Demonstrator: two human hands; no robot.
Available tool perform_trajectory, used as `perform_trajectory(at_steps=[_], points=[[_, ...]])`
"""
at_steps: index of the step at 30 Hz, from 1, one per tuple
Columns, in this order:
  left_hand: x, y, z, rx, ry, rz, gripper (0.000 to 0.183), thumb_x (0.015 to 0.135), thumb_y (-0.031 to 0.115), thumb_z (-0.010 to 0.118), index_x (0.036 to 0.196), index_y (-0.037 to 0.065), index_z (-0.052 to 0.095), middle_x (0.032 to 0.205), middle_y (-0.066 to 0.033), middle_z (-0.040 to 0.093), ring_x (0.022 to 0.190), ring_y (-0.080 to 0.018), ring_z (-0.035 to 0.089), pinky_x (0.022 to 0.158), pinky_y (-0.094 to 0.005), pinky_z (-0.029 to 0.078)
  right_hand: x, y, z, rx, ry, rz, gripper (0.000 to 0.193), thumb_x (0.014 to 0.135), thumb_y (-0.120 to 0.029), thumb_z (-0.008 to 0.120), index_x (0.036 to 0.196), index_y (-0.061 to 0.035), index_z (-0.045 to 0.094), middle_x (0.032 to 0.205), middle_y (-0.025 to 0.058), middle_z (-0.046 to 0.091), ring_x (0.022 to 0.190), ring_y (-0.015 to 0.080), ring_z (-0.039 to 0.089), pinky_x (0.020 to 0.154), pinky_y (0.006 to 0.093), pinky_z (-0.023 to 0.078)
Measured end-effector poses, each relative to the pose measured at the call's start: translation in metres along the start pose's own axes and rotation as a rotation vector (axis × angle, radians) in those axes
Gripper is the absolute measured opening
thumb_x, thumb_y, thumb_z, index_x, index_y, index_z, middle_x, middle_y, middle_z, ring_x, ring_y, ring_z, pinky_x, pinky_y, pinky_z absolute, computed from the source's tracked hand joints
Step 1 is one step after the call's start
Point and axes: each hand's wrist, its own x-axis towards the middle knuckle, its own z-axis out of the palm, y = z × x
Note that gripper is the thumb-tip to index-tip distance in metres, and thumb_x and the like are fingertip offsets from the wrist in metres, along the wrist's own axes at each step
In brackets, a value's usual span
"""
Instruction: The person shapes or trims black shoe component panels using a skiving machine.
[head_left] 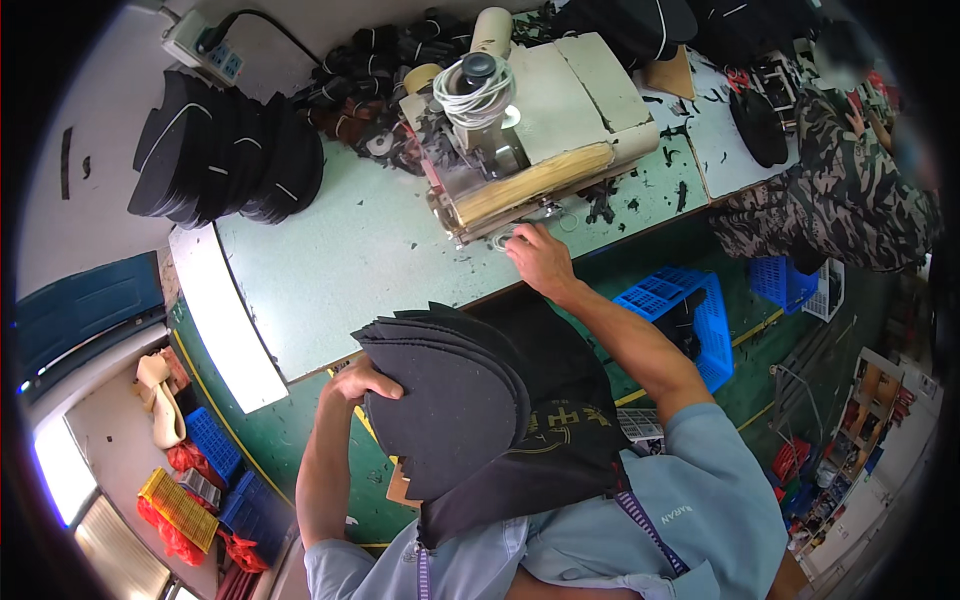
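My left hand [365, 383] grips the left edge of a thick stack of black sheet pieces [450, 400] with rounded ends, its thumb on top. The stack stands tilted in front of my dark apron [570, 440]. At the table's front edge, my right hand [541, 260] is closed with its fingertips down on a thin white band [499, 243] that loops out beside them. Just beyond those fingers is the cream-coloured machine [580, 100] with a yellowish roller [535, 185] along its front. What lies under my right fingers is partly hidden.
Banded bundles of black pieces [225, 150] stand at the table's [330, 260] left end. Black scraps [375, 60] heap behind the machine. A blue crate [710, 330] sits on the floor to the right. Farther right is a person in a camouflage garment [840, 190].
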Motion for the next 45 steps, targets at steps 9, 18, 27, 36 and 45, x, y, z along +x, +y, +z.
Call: perform_trajectory(at_steps=[9,18,27,36,45], points=[[0.003,0.007,-0.015,-0.050,-0.041,0.050,0.103,0.038,0.013,0.092,0.136,-0.001,0.062,0.130,-0.0157,0.067,0.120,-0.0342,0.062,0.107,-0.0443,0.047,0.000,-0.052,-0.007,0.398,-0.148,0.430,0.017,0.092,-0.022,0.064,0.098,-0.0066,0.060,0.089,0.0150,0.069,0.084,0.0395,0.067,0.072,0.0505,0.053],[0.040,0.035,-0.031,-0.038,-0.280,0.213,0.102,0.035,0.007,0.091,0.133,0.000,0.064,0.126,-0.0152,0.070,0.117,-0.0339,0.064,0.106,-0.0424,0.046,-0.001,-0.125,-0.018,0.702,-0.493,0.154,0.030,0.091,-0.030,0.061,0.105,-0.0047,0.069,0.097,0.0222,0.072,0.093,0.0419,0.069,0.081,0.0468,0.054],[0.039,0.092,-0.006,0.231,-0.414,0.088,0.106,0.045,0.011,0.094,0.143,-0.004,0.054,0.134,-0.0172,0.065,0.126,-0.0324,0.059,0.113,-0.0407,0.041,-0.030,-0.126,-0.048,1.260,-0.118,0.772,0.027,0.099,-0.026,0.060,0.105,-0.0007,0.068,0.082,0.0083,0.067,0.076,0.0212,0.062,0.075,0.0370,0.051],[-0.003,0.164,0.063,0.825,-0.359,0.007,0.073,0.062,0.028,0.087,0.125,-0.004,0.067,0.116,-0.0173,0.072,0.110,-0.0267,0.067,0.098,-0.0359,0.052,-0.049,-0.113,-0.111,2.587,0.026,0.596,0.090,0.099,-0.067,0.047,0.152,0.0055,0.036,0.066,0.0001,0.051,0.049,0.0061,0.029,0.056,0.0211,0.041],[0.027,0.144,0.064,0.857,-0.497,0.063,0.056,0.064,0.027,0.086,0.114,0.006,0.074,0.108,-0.0100,0.074,0.101,-0.0195,0.067,0.088,-0.0346,0.053,0.059,-0.174,-0.178,0.879,-0.817,-0.378,0.089,0.084,-0.041,0.080,0.155,-0.0063,0.040,0.084,0.0090,0.072,0.052,0.0165,0.056,0.056,0.0289,0.049]])
